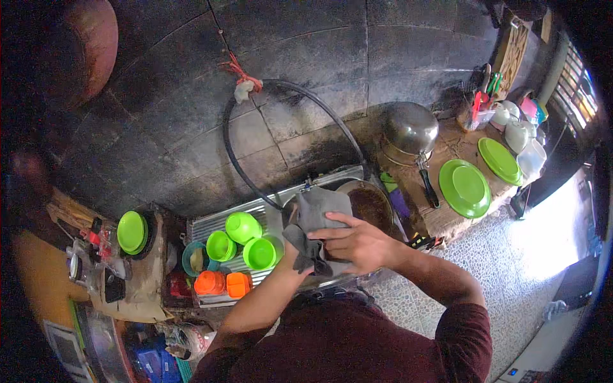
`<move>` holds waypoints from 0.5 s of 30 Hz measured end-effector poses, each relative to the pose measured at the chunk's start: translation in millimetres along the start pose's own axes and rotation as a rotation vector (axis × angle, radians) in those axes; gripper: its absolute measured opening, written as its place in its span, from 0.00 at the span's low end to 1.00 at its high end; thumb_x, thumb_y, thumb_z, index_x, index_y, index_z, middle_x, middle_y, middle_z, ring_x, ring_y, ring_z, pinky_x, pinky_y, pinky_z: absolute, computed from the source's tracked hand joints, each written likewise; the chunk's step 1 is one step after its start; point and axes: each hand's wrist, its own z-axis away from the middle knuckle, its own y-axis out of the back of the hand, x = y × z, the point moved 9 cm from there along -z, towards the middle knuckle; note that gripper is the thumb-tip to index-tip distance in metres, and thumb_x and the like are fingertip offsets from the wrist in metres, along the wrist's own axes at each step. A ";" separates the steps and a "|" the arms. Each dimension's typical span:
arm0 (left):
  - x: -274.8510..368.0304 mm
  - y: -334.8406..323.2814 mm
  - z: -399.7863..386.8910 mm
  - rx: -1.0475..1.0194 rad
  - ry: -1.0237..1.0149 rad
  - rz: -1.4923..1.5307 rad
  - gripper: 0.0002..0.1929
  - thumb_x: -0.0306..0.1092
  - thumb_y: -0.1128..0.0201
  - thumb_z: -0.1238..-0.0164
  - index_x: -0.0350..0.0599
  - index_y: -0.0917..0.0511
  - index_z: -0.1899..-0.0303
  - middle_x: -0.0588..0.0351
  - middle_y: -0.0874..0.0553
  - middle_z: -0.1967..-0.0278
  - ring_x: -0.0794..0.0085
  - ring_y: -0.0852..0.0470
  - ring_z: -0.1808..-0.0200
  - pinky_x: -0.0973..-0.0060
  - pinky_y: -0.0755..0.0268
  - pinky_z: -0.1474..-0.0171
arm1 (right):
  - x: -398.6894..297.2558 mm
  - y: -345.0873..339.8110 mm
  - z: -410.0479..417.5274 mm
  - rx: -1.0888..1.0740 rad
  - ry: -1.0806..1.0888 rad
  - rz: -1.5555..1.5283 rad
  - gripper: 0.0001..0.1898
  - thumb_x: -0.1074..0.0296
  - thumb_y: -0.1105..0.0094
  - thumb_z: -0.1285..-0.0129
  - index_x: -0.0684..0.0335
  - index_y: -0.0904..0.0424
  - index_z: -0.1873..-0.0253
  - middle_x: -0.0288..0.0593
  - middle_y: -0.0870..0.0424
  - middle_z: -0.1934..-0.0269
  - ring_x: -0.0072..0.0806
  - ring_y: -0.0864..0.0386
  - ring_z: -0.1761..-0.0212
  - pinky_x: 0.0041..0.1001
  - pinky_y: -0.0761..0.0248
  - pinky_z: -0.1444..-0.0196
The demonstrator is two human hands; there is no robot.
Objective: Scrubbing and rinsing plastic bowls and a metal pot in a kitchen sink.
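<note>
Over the sink, a grey cloth [322, 208] is spread and bunched between my hands. My left hand [293, 258] grips its darker, crumpled part from the left, with most of the fingers hidden by the fabric. From the right, my right hand [359, 243] lies on the cloth with its fingers stretched across it. Whether something is wrapped inside cannot be made out. Left of the hands, several bright green bowls [243, 228] rest on the ribbed metal drainboard [261, 280], near an orange container [238, 285] and a second orange container [210, 282].
A round basin [383, 201] with a brown inside lies just right of the cloth. A black hose [230, 143] loops from the tiled wall to the sink. Rightward stand an upturned metal pot [411, 127] and green plates [464, 188]. More green plates [131, 233] sit on the left counter.
</note>
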 end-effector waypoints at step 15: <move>0.1 -23.0 -12.8 -0.123 -0.113 0.055 0.29 0.55 0.56 0.18 0.52 0.32 0.25 0.49 0.23 0.30 0.56 0.21 0.33 0.52 0.29 0.30 | 21.1 19.2 61.2 0.330 0.025 0.282 0.14 0.61 0.31 0.53 0.60 0.15 0.61 0.42 0.11 0.47 0.41 0.19 0.33 0.49 0.33 0.26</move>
